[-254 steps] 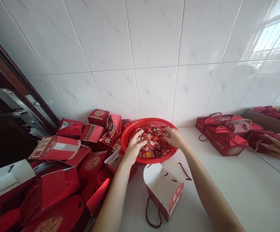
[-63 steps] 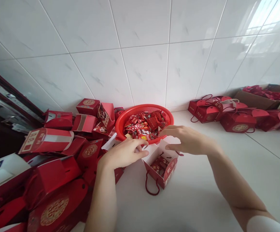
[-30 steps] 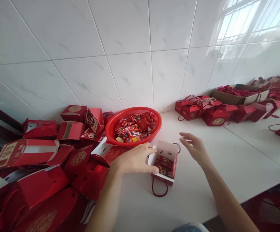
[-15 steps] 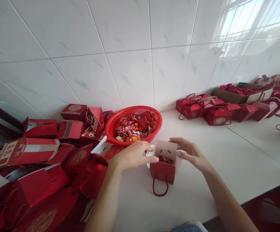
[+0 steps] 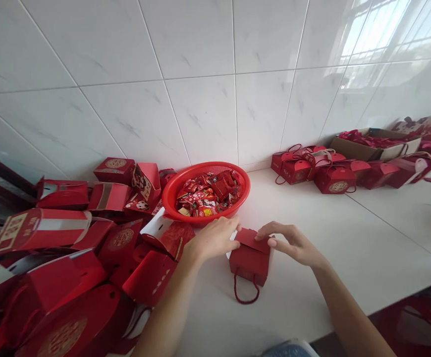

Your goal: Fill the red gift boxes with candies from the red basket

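Observation:
A small red gift box (image 5: 251, 260) stands on the white table in front of me, its dark red cord handle (image 5: 246, 297) hanging down the near side. The red top panel (image 5: 251, 240) is folded over the opening, so the contents are hidden. My left hand (image 5: 217, 240) grips the box's upper left edge, thumb to the near side. At the upper right, my right hand (image 5: 293, 243) has its curled fingers on the top panel and its thumb by the right side. Just behind is a red plastic basket (image 5: 169, 191) of small wrapped packets (image 5: 210, 196).
Many red boxes (image 5: 121, 240), some open, are heaped on the left. Closed, handled boxes (image 5: 336, 178) stand in rows at the back right near a cardboard carton (image 5: 367, 148) of red ribbon-like material. A white tiled wall (image 5: 200, 114) rises behind the table (image 5: 367, 233).
The box's upright top panel has come down toward me over the packets inside. Both hands have closed in on the top of the box.

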Tool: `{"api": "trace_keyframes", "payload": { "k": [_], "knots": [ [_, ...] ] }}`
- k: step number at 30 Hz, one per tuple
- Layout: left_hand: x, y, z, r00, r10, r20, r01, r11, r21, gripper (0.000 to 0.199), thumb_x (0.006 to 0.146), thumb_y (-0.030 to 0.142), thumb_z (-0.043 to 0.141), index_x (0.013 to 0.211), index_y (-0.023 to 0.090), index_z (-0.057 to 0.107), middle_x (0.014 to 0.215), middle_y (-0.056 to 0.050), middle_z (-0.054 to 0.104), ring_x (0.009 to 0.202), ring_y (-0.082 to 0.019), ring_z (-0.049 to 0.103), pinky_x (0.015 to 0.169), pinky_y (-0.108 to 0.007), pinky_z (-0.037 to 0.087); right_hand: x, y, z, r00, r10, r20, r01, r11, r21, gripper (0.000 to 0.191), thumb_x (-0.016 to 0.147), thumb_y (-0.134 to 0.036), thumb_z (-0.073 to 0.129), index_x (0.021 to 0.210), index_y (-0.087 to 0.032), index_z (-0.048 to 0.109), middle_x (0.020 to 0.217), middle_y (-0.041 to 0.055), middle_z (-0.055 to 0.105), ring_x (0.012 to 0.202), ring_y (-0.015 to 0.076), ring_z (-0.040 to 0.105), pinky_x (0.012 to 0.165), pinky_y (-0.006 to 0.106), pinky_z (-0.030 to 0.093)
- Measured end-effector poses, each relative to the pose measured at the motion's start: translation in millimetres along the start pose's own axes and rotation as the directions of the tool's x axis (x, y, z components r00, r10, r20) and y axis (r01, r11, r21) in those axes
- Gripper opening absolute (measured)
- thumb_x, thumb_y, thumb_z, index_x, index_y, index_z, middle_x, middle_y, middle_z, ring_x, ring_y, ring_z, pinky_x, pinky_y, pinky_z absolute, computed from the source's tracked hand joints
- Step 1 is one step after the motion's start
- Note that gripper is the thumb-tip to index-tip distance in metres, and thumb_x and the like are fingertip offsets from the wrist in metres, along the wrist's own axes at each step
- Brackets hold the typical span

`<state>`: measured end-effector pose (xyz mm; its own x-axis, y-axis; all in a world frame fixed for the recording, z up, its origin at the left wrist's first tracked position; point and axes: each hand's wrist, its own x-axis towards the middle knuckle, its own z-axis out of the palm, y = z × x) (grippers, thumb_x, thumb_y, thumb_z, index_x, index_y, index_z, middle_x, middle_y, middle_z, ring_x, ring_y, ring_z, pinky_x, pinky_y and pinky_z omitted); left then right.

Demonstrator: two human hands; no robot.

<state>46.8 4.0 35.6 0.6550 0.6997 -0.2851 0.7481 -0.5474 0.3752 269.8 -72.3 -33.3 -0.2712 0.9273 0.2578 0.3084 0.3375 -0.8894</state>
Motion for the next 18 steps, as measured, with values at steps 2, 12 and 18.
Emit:
{"api": "trace_keyframes", "payload": {
  "k": [2, 12, 18],
  "knots": [
    [1.1, -0.2, 3.5, 0.999, 0.048, 0.011, -0.048, 0.999, -0.013, 0.039, 0.080, 0.029, 0.064, 0.118, 0.024, 0.058, 0.110, -0.009, 0.067, 0.108, -0.032, 0.063, 0.081, -0.035, 0.048, 2.0, 3.8, 7.3, 0.999, 0.007, -0.051, -0.008, 1.000, -0.016, 0.034, 0.094, -0.050, 0.057, 0.100, -0.021, 0.073, 0.100, 0.0087, 0.075, 0.094, 0.0232, 0.069, 0.086, 0.038, 0.054],
    [3.3, 9.0, 9.8, 0.985, 0.168, -0.036, -0.171, 0.979, -0.115, 0.060, 0.087, 0.051, 0.057, 0.140, 0.025, 0.047, 0.096, -0.005, 0.068, 0.099, -0.031, 0.065, 0.075, -0.034, 0.048, 10.1, 21.8, 37.7, 0.958, 0.000, -0.287, -0.033, 0.993, -0.112, 0.033, 0.091, -0.043, 0.061, 0.118, -0.024, 0.061, 0.110, 0.0088, 0.067, 0.091, 0.0211, 0.067, 0.083, 0.038, 0.057],
    [14.7, 10.1, 23.2, 0.964, 0.253, -0.083, -0.264, 0.943, -0.204, 0.045, 0.094, 0.038, 0.048, 0.135, 0.021, 0.054, 0.097, -0.006, 0.071, 0.094, -0.025, 0.067, 0.081, -0.035, 0.048, 12.4, 23.0, 44.0, 0.935, 0.018, -0.354, -0.042, 0.997, -0.062, 0.023, 0.097, -0.030, 0.044, 0.115, -0.023, 0.057, 0.110, 0.0091, 0.067, 0.091, 0.0195, 0.068, 0.082, 0.037, 0.056]
  ]
}}
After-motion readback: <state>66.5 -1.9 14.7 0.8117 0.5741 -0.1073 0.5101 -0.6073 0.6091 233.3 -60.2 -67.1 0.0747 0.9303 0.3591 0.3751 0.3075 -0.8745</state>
